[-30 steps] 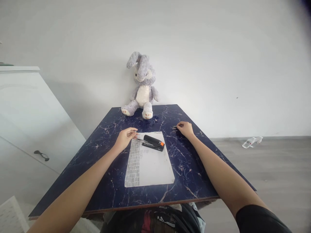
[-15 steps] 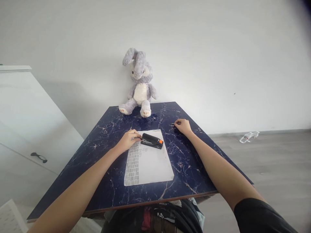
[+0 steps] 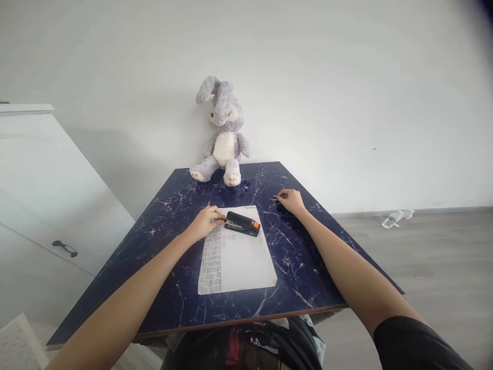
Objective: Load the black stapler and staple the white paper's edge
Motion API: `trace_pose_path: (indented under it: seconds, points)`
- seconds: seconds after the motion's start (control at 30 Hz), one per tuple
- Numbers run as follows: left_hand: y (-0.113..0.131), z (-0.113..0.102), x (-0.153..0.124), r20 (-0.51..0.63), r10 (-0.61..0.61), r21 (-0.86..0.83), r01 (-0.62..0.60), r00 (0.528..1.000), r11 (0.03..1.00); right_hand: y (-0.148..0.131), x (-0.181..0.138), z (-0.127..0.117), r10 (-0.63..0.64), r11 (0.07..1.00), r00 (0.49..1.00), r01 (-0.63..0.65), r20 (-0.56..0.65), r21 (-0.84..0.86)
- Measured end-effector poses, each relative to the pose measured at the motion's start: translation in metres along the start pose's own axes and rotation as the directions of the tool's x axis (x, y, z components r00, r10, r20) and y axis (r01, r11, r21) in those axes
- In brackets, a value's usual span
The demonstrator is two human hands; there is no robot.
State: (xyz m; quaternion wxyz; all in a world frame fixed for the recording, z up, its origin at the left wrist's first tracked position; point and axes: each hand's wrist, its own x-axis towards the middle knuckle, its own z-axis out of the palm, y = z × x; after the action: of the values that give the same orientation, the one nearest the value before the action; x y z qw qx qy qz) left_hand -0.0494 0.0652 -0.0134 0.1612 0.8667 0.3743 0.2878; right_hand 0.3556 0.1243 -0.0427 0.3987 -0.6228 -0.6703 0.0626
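A black stapler (image 3: 243,224) with an orange patch at its right end lies across the upper part of a white sheet of paper (image 3: 246,267). My left hand (image 3: 206,222) is closed at the stapler's left end, its fingertips gripping that end. Pencil-like block marks run down the left side of the sheet. Farther right, my right hand (image 3: 290,200) rests over the tabletop, thumb and fingers pinched together. A small dark piece (image 3: 276,197) shows at those fingertips, too small to name.
A grey plush rabbit (image 3: 225,133) sits at the back of the blue marbled table (image 3: 300,267), against the wall. At left stands a white cabinet (image 3: 46,195) with a dark handle. A clear plastic item (image 3: 396,218) lies on the floor at right.
The whole view has shifted very slightly. Both hands and the stapler keep their places on the table.
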Motion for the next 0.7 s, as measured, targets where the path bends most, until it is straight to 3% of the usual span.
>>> trace_pose_path:
  seconds: [0.2,0.3,0.37,0.47,0.57,0.7]
  points:
    - [-0.005,-0.014,-0.003,0.038,-0.017,-0.002,0.017,0.999,1.0,-0.009,-0.002,-0.006,-0.022,1.0,1.0,0.022,-0.018,-0.009]
    - [-0.008,-0.026,-0.007,0.085,-0.027,-0.068,0.033,0.996,0.997,-0.031,-0.007,-0.009,-0.081,0.997,0.996,0.081,-0.032,-0.004]
    - [-0.009,-0.032,-0.009,0.121,-0.027,-0.106,0.04,0.992,0.994,-0.055,-0.017,-0.01,-0.175,0.983,0.984,0.172,0.039,0.069]
    - [-0.01,-0.036,-0.01,0.155,0.007,-0.126,0.012,0.988,0.992,-0.098,-0.039,-0.008,-0.408,0.889,0.876,0.317,0.256,0.332]
    - [-0.012,-0.035,-0.01,0.164,0.057,-0.127,-0.036,0.985,0.991,-0.129,-0.059,0.0,-0.547,0.809,0.771,0.385,0.327,0.444]
    - [-0.012,-0.034,-0.01,0.141,0.08,-0.139,-0.06,0.987,0.989,-0.141,-0.069,0.012,-0.566,0.801,0.759,0.414,0.321,0.432]
